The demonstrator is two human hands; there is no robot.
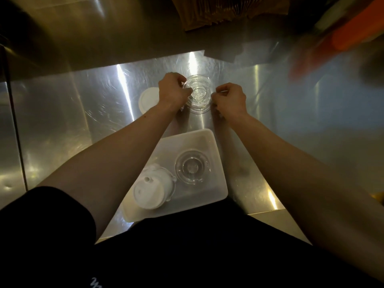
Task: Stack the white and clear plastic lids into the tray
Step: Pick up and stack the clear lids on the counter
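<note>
A stack of clear plastic lids (199,94) stands on the steel counter beyond the tray. My left hand (172,91) grips its left rim, fingers curled on the edge. My right hand (229,99) is at its right side, fingers curled at the rim; the contact is hard to see. A white lid (147,98) lies on the counter to the left, partly hidden by my left wrist. The translucent white tray (214,142) sits near me. It holds a stack of white lids (152,189) at its near left and a clear lid stack (193,168) beside it.
The steel counter (83,113) stretches left and right, with its front edge close to my body. A brown paper bundle (218,11) lies at the back. Blurred orange objects (342,36) sit at the far right.
</note>
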